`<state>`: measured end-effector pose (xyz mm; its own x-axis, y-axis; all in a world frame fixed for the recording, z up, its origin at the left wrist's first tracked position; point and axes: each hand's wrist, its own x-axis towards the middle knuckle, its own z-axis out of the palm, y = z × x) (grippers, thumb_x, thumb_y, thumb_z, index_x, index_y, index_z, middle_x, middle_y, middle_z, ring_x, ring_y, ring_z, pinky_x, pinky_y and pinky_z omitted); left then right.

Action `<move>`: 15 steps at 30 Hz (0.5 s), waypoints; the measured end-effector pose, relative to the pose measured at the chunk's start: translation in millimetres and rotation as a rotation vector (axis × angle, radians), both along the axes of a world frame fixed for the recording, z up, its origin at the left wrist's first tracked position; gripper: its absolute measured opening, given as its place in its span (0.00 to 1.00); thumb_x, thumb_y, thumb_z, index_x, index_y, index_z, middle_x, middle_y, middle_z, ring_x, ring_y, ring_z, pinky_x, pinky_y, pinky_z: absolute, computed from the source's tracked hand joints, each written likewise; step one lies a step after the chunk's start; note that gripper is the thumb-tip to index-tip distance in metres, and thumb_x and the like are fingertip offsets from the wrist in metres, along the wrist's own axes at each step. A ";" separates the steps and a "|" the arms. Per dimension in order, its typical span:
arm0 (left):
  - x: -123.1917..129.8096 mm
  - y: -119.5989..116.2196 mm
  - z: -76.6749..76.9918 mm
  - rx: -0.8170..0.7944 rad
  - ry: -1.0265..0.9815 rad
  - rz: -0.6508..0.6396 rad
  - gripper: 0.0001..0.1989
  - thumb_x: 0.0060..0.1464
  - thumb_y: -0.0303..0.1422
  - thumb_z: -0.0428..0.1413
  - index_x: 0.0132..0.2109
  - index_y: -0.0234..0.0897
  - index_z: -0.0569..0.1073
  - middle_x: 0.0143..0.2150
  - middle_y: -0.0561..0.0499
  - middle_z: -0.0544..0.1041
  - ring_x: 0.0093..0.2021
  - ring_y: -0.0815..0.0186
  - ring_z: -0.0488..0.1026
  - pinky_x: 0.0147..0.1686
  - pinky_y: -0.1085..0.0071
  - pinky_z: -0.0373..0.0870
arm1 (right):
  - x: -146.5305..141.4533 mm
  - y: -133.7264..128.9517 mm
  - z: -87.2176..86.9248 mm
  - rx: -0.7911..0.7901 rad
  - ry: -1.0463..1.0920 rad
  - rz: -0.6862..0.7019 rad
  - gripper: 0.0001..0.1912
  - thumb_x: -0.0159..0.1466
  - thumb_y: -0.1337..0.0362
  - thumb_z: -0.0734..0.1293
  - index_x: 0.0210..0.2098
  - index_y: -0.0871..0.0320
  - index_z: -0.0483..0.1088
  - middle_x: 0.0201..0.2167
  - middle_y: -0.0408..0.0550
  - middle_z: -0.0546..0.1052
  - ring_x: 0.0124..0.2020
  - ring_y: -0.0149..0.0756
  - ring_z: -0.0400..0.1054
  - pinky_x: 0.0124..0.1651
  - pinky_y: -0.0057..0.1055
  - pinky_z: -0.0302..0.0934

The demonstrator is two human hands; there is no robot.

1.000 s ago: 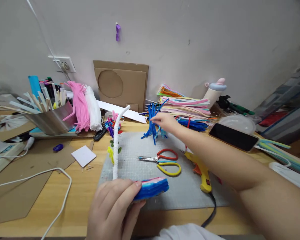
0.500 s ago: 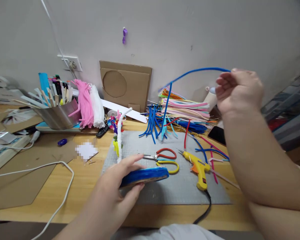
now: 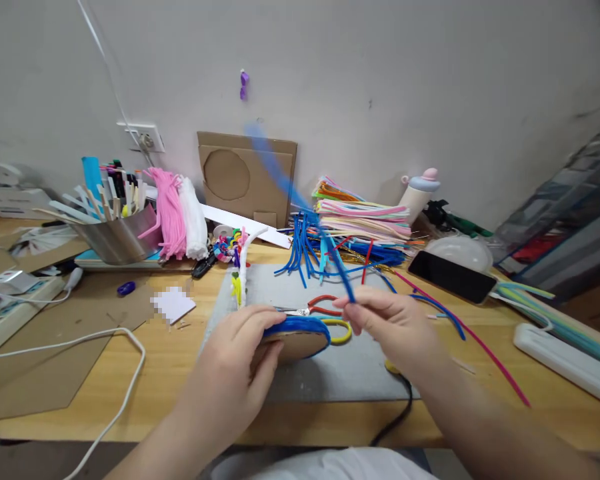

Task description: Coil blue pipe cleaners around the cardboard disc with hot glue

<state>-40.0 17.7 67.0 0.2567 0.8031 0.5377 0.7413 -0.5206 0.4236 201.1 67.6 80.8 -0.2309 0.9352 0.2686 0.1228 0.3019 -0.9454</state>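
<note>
A wooden table (image 3: pixel 170 380) stands by a smooth grey wall (image 3: pixel 430 100). Nearest, the left hand (image 3: pixel 233 357) pinches a round brown cardboard piece with a blue edge (image 3: pixel 300 345) over a flat grey mat (image 3: pixel 337 383), maybe to keep it steady. The right hand (image 3: pixel 400 327) pinches one end of a long blue fuzzy stick (image 3: pixel 338 259), so the rest pokes up. Far back, a flat brown cardboard sheet (image 3: pixel 265 200) leans on the wall.
</note>
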 end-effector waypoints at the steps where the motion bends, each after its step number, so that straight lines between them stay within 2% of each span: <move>1: 2.6 -1.3 -1.3 0.034 0.011 0.021 0.14 0.60 0.29 0.53 0.52 0.44 0.69 0.51 0.50 0.77 0.53 0.63 0.74 0.53 0.65 0.71 | -5.6 -6.4 -3.8 0.109 -0.074 0.009 0.08 0.63 0.60 0.69 0.31 0.54 0.80 0.25 0.46 0.78 0.28 0.34 0.72 0.32 0.30 0.67; 4: 7.4 -5.0 -5.3 0.063 0.015 0.006 0.19 0.60 0.40 0.54 0.58 0.43 0.67 0.54 0.46 0.76 0.54 0.58 0.72 0.53 0.61 0.69 | -20.1 -25.3 -14.6 0.368 -0.267 0.113 0.13 0.67 0.61 0.63 0.43 0.48 0.80 0.28 0.48 0.79 0.28 0.39 0.71 0.31 0.36 0.66; 6: 8.5 -7.1 -8.0 0.060 -0.016 -0.045 0.25 0.62 0.47 0.49 0.62 0.44 0.64 0.57 0.44 0.73 0.56 0.56 0.70 0.54 0.58 0.67 | -26.7 -36.1 -21.0 0.442 -0.431 0.170 0.16 0.68 0.59 0.61 0.51 0.43 0.77 0.28 0.49 0.78 0.28 0.45 0.71 0.29 0.41 0.65; 7: 8.7 -8.0 -9.4 0.062 -0.038 -0.057 0.24 0.64 0.47 0.46 0.63 0.45 0.64 0.58 0.45 0.73 0.57 0.56 0.69 0.55 0.58 0.65 | -28.2 -40.2 -23.4 0.447 -0.497 0.199 0.18 0.68 0.58 0.61 0.54 0.41 0.75 0.30 0.50 0.79 0.29 0.47 0.72 0.30 0.43 0.66; 9: 9.1 -9.6 -12.4 0.079 -0.078 -0.044 0.21 0.67 0.40 0.41 0.62 0.47 0.66 0.58 0.48 0.73 0.58 0.58 0.68 0.56 0.59 0.62 | -25.3 -44.7 -26.5 0.428 -0.537 0.234 0.19 0.68 0.57 0.62 0.57 0.39 0.71 0.37 0.50 0.80 0.36 0.50 0.74 0.36 0.46 0.68; 11: 8.9 -10.9 -15.2 0.097 -0.112 -0.014 0.20 0.67 0.34 0.40 0.59 0.48 0.70 0.57 0.50 0.74 0.57 0.60 0.69 0.56 0.61 0.61 | -11.8 -43.6 -29.5 0.391 -0.478 0.157 0.15 0.68 0.56 0.63 0.52 0.43 0.75 0.41 0.49 0.80 0.40 0.48 0.74 0.40 0.43 0.68; 12: 8.4 -11.5 -16.5 0.104 -0.129 -0.006 0.20 0.67 0.33 0.40 0.59 0.47 0.70 0.56 0.50 0.75 0.57 0.60 0.69 0.56 0.61 0.61 | -0.8 -41.0 -32.2 0.373 -0.460 0.055 0.13 0.68 0.55 0.62 0.44 0.47 0.78 0.38 0.50 0.80 0.38 0.46 0.74 0.39 0.42 0.67; 14: 6.6 -12.5 -18.6 0.105 -0.152 -0.013 0.21 0.67 0.33 0.40 0.58 0.47 0.71 0.56 0.51 0.75 0.56 0.61 0.69 0.56 0.62 0.61 | 27.3 -32.9 -41.1 0.257 -0.552 -0.237 0.25 0.71 0.52 0.56 0.24 0.52 0.73 0.21 0.48 0.73 0.25 0.40 0.68 0.30 0.36 0.60; 15: 5.6 -12.8 -19.6 0.096 -0.157 -0.021 0.21 0.67 0.34 0.39 0.58 0.47 0.71 0.56 0.52 0.75 0.56 0.61 0.69 0.56 0.63 0.61 | 42.7 -27.9 -47.4 0.150 -0.688 -0.359 0.27 0.70 0.49 0.56 0.20 0.53 0.70 0.19 0.47 0.71 0.23 0.39 0.65 0.28 0.35 0.57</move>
<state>-34.5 4.9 47.4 0.1795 0.7414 0.6466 0.6583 -0.5790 0.4811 243.8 39.7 33.4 -0.0822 0.9492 0.3037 0.7795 0.2511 -0.5738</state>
